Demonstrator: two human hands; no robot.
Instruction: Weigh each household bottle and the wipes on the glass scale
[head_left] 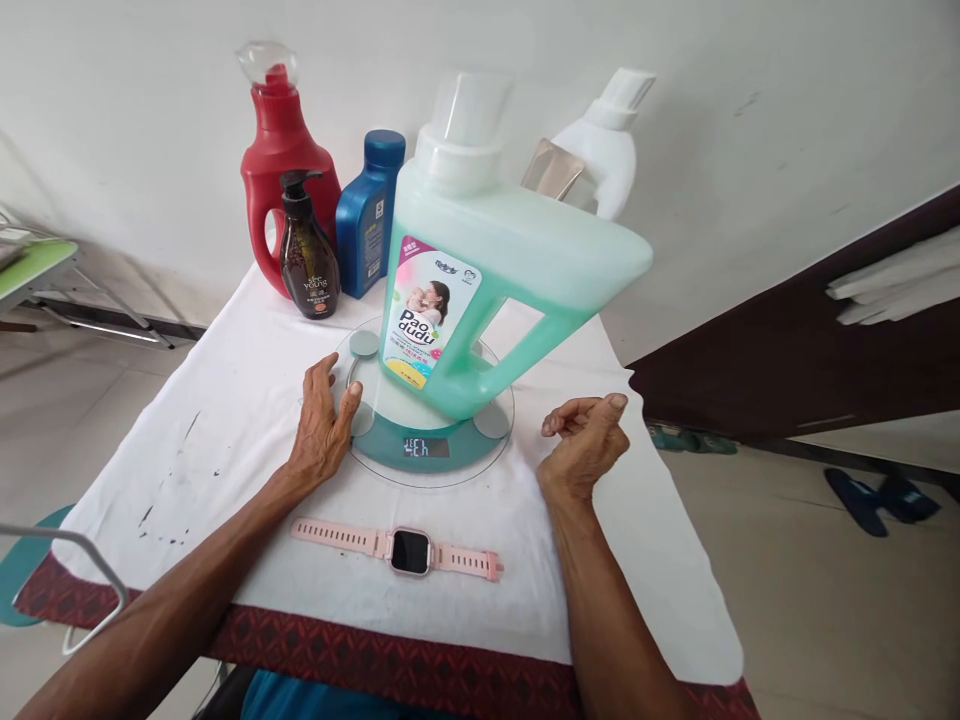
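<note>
A large jug of pale green liquid detergent with a white cap stands on a round glass scale. Digits glow on the scale's display, too unclear to read surely. At the scale's left edge is my left hand, fingers and thumb apart, holding nothing. My right hand hovers to the right of the scale, its fingers loosely bent, the thumb apart from them and nothing in it. Neither hand touches the jug. A pink-strapped smartwatch lies flat in front of the scale, between my forearms.
Behind the scale stand a red jug, a dark pump bottle, a blue bottle, a white bottle and a brownish packet. A white cloth covers the table. The wall is close behind.
</note>
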